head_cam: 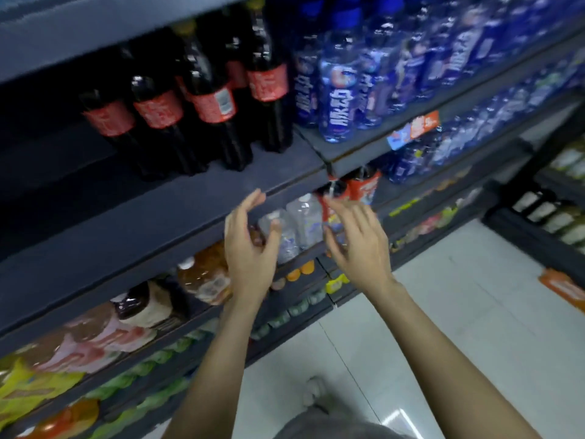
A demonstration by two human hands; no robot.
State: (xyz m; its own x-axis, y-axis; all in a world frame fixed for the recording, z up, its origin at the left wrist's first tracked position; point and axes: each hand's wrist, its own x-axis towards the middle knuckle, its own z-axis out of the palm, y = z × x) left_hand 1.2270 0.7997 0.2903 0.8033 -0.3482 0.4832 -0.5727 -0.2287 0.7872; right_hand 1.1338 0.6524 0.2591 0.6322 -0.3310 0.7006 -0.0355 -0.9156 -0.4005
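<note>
We reach with left hand [250, 248] and right hand [361, 245] both open and empty toward the cola bottle [331, 190] on the shelf [308, 250] beside clear bottles [304, 220], likely heavy, stiff and slick, best gripped around its labelled middle

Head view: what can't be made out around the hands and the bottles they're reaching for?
1. Right hand: whether it touches the cola bottle is unclear. Motion blur smears both, and the hand covers the bottle's body.
2. Clear bottles: labels too blurred to read. The left hand covers part of one.
3. Whatever stands directly behind the left hand is hidden by it.
4. Price tag: print blurred.
</note>
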